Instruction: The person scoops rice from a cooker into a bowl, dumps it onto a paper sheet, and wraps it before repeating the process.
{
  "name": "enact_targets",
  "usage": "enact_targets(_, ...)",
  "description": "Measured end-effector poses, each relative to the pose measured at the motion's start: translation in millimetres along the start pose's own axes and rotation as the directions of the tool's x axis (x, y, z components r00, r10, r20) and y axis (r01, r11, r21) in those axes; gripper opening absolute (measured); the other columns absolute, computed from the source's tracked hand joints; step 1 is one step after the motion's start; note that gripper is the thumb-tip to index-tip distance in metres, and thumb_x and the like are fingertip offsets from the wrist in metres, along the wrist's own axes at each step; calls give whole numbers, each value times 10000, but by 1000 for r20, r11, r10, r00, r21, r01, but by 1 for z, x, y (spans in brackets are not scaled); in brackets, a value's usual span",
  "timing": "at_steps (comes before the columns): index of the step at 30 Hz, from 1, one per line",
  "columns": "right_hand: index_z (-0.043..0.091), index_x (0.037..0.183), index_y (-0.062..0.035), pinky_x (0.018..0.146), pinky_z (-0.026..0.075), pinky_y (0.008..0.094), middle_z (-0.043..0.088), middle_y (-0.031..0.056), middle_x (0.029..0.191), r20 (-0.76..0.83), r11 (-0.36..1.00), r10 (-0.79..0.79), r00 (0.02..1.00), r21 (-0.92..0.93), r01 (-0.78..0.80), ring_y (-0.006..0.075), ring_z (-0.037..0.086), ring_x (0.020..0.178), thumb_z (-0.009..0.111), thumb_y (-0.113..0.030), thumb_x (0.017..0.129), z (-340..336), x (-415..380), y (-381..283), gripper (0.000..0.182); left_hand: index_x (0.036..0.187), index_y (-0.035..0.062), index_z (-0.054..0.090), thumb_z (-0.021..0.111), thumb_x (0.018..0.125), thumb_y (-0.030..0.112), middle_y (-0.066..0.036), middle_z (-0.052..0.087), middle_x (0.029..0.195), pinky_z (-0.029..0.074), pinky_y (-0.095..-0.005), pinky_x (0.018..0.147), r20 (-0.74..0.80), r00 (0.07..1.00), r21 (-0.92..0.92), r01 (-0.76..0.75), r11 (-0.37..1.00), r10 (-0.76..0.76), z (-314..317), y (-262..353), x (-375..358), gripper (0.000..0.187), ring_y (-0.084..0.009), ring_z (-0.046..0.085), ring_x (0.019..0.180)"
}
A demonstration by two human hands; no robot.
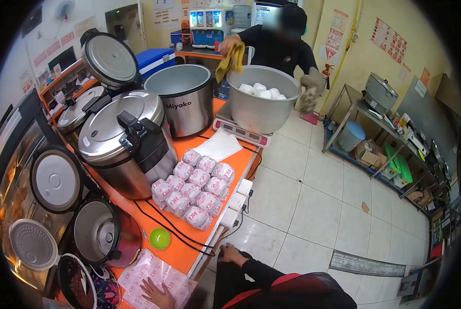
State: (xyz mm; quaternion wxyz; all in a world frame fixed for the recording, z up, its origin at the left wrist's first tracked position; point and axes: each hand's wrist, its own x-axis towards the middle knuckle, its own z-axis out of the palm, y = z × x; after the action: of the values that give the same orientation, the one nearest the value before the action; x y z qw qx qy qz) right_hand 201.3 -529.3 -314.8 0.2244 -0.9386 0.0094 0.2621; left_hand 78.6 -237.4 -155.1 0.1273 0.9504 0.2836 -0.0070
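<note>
My left hand [158, 295] lies flat with fingers spread on printed wrapping paper [138, 275] at the table's near end. My right hand [232, 255] rests by my dark-clothed leg, beside the table edge; its fingers look loosely stretched and I see nothing in them. A small green bowl [160, 238] sits just beyond the paper. Several paper-wrapped round bundles [191, 192] are grouped farther along the orange table. Left of the paper are an open pot of dark reddish food [76, 282] and a patterned dark cloth [107, 289].
Large steel rice cookers [122, 129] line the left side, some with lids raised. Across the table, a co-worker [277, 44] with a yellow cloth [230, 61] and gloved hand stands behind a grey pot [261, 110] of white bundles on a scale [241, 133]. Black cables [184, 226] cross the table.
</note>
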Motion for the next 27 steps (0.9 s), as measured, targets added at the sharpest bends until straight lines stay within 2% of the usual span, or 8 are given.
enact_targets(4,480,1195,-59,787,503,499,396,206,1253,-229,999,-33,973,1,35,391,455,1092,673,-335,726,-29,-10,-30,577,1401,74,298,473,886,347,-141,226,1481,34,-559,1081,4,1000,-21,-5,1000,5,-3,-1,-2,609,-338,124,1383)
enact_targets(8,467,1174,-35,674,529,458,402,178,1177,-245,909,-321,915,-351,225,354,467,1062,578,-177,794,-8,-27,-43,420,1401,72,298,475,885,354,-142,232,1478,35,-557,1082,-14,1000,-32,-17,999,16,-3,0,0,614,-339,130,1381)
enact_targets(11,482,1163,-39,725,511,490,444,206,1137,-396,948,-292,871,-240,209,351,464,1065,627,-236,754,-17,-33,-41,476,1401,74,298,474,887,354,-136,232,1479,38,-555,1083,-25,999,-17,-31,999,30,4,-7,0,612,-333,131,1382)
enact_targets(15,426,1227,-42,721,507,478,442,236,1109,-317,989,-73,946,102,110,410,554,922,685,-275,738,-23,-27,-30,601,1420,124,291,371,913,508,-116,226,1486,96,-627,1040,-30,997,37,-76,996,77,15,-21,4,641,-357,133,1376)
enact_targets(20,409,1236,-49,679,509,480,476,245,1047,-260,963,-233,937,75,260,425,588,808,637,-235,777,0,-31,-14,545,1416,124,296,379,912,499,-118,227,1485,113,-641,1029,-52,995,71,-76,995,80,27,-28,7,634,-372,157,1366)
enact_targets(23,415,1221,-48,676,504,484,489,237,1034,-388,953,-295,873,-53,299,427,583,815,632,-234,780,-26,-42,-18,525,1420,124,285,380,914,491,-122,231,1483,119,-641,1027,-12,998,97,-67,993,68,18,-23,7,632,-379,161,1363)
enact_targets(24,405,1223,-54,679,502,482,489,231,1039,-471,963,-250,846,-28,269,426,578,820,626,-243,787,-25,-39,-16,524,1421,124,281,381,913,491,-121,229,1484,120,-642,1027,-9,997,91,-69,993,70,16,-24,6,635,-378,159,1364)
enact_targets(27,395,1235,-57,681,503,477,487,231,1041,-342,981,-23,939,174,87,424,576,820,629,-251,786,-14,-40,-19,543,1425,125,270,383,910,496,-120,219,1487,121,-644,1026,-19,996,79,-83,993,84,21,-26,8,644,-375,150,1367)
